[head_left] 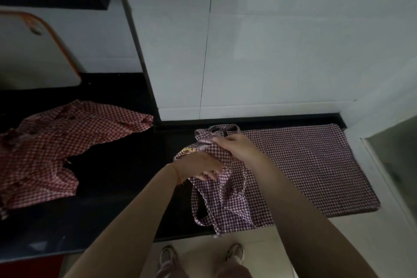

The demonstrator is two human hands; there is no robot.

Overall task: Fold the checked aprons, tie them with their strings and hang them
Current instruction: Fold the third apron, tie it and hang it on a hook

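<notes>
A purple checked apron lies spread on the black counter, its skirt flat to the right and its bib end bunched at the left. My left hand grips the bunched bib cloth from the left side. My right hand pinches the same bunch from above, near the neck loop. The apron's strings hang in loops over the counter's front edge. A red checked apron lies crumpled on the counter to the left.
A white wall panel rises behind the counter. A white board with an orange rim leans at the back left. A pale ledge borders the counter on the right. My shoes stand on the tiled floor below.
</notes>
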